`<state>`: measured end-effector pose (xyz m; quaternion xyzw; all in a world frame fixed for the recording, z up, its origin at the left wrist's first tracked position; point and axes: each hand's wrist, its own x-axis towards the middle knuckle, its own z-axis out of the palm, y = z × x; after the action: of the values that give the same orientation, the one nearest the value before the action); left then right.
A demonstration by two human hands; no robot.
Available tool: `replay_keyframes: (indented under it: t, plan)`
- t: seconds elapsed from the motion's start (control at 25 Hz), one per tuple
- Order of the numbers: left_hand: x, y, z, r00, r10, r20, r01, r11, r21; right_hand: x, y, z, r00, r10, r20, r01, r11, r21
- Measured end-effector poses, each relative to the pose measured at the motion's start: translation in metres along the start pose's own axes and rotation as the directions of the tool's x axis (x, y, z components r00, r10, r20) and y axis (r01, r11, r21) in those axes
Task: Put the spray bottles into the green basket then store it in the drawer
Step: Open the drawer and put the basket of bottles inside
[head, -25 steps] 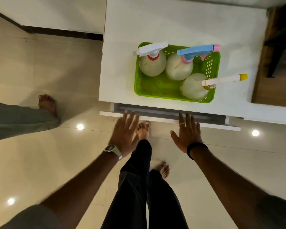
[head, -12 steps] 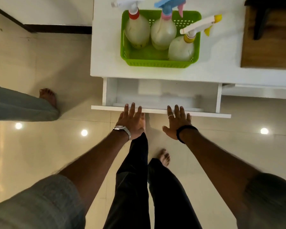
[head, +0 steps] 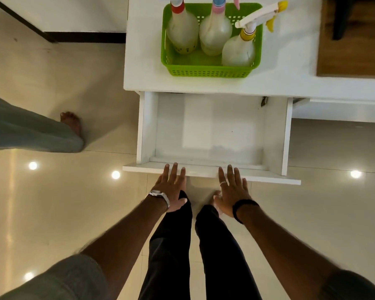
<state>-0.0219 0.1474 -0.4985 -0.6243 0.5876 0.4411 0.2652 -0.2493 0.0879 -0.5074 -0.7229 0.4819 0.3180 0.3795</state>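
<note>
On the white cabinet top [head: 143, 61] stands the green basket [head: 208, 72] with three spray bottles upright inside: one with a red collar [head: 182, 33], one with a pink collar [head: 214, 33] and one with a yellow collar and nozzle [head: 238, 50]. Below it the white drawer [head: 210, 126] is pulled far out and its inside is bare. My left hand [head: 171, 187] and my right hand [head: 232, 191] lie flat with fingers spread, fingertips touching the top edge of the drawer front. Neither hand holds anything.
Another person's leg and bare foot [head: 69, 124] stand on the glossy tiled floor to the left of the drawer. A wooden surface [head: 351, 57] adjoins the cabinet top at the right. My own legs [head: 171, 245] are just below the drawer front.
The drawer has slid from nearly closed to far out, pulled toward me by both hands. The basket and bottles have not moved on the cabinet top.
</note>
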Motion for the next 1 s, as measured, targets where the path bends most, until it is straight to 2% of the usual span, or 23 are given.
replay_keyframes:
  t: [0.2,0.4,0.52,0.64,0.72,0.8,0.88,0.96,1.0]
  plan:
    - [-0.014,0.002,0.025,1.0,0.018,0.017,-0.018,0.999,0.028,-0.014,0.0,0.025,1.0,0.022,-0.003,-0.022,1.0,0.02]
    - [-0.028,0.002,0.03,1.0,0.017,0.02,-0.017,1.0,-0.022,-0.023,-0.002,0.033,0.999,0.049,0.01,-0.049,0.999,0.005]
    - [-0.028,-0.005,0.015,0.998,-0.001,-0.059,-0.006,0.993,-0.118,-0.025,-0.005,0.024,0.995,0.101,-0.015,-0.101,0.995,0.023]
    - [-0.003,-0.038,-0.051,0.974,-0.059,-0.218,-0.01,0.953,-0.303,-0.007,0.004,-0.034,0.985,0.16,-0.069,-0.157,0.986,0.051]
    - [0.019,-0.062,-0.121,0.921,-0.173,-0.349,-0.027,0.865,-0.501,0.018,0.013,-0.098,0.959,0.192,-0.211,-0.161,0.975,0.154]
    - [0.044,-0.083,-0.197,0.863,-0.303,-0.404,-0.076,0.713,-0.697,0.042,0.019,-0.168,0.895,0.262,-0.362,-0.136,0.931,0.338]
    - [0.062,-0.097,-0.265,0.85,-0.402,-0.34,-0.157,0.423,-0.893,0.069,0.025,-0.237,0.838,0.356,-0.414,-0.127,0.865,0.486]
    - [0.074,-0.102,-0.317,0.883,-0.391,-0.259,-0.208,0.169,-0.963,0.095,0.028,-0.295,0.812,0.444,-0.378,-0.111,0.754,0.647]
    - [0.078,-0.101,-0.336,0.913,-0.346,-0.216,-0.204,0.073,-0.976,0.106,0.027,-0.317,0.816,0.466,-0.343,-0.058,0.656,0.752]
